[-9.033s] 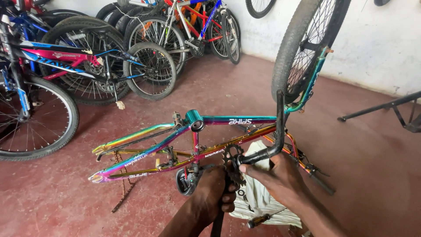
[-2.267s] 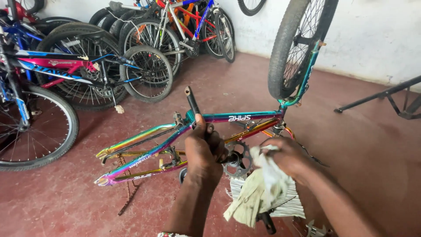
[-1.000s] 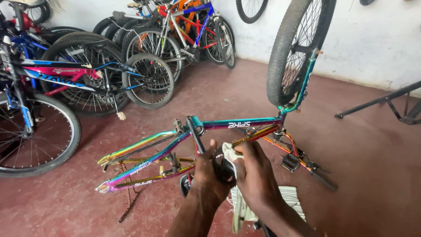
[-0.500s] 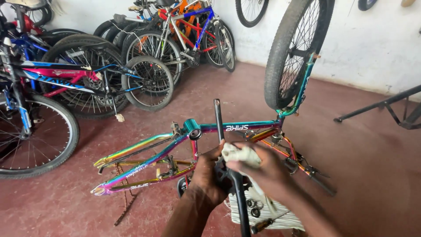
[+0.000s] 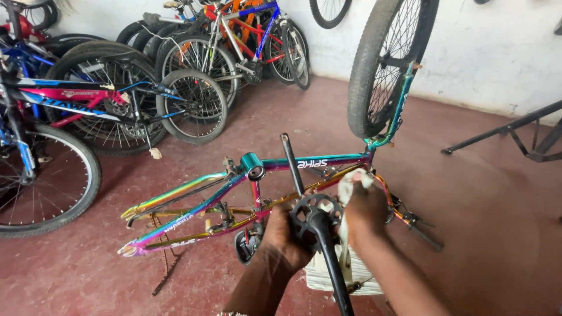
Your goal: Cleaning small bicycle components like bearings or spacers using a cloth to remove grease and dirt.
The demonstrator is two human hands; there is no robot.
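Note:
A rainbow-coloured bicycle frame (image 5: 193,199) stands upside down on the red floor, its front wheel (image 5: 386,64) up in the air. My left hand (image 5: 284,237) grips the black chainring (image 5: 316,212) and crank assembly at the bottom bracket. One black crank arm (image 5: 291,164) points up and away, the other (image 5: 335,269) runs down toward me. My right hand (image 5: 366,205) holds a whitish rag (image 5: 345,190) pressed against the chainring's right side.
Several bicycles (image 5: 105,99) lean together at the left and back. A loose chain (image 5: 161,257) lies on the floor under the frame. A white cloth or sack (image 5: 328,275) sits below my hands. A black metal stand (image 5: 515,134) is at the right.
The crank has turned, so one arm now points up-left and the other toward me. My right hand with the rag has stayed at the chainring.

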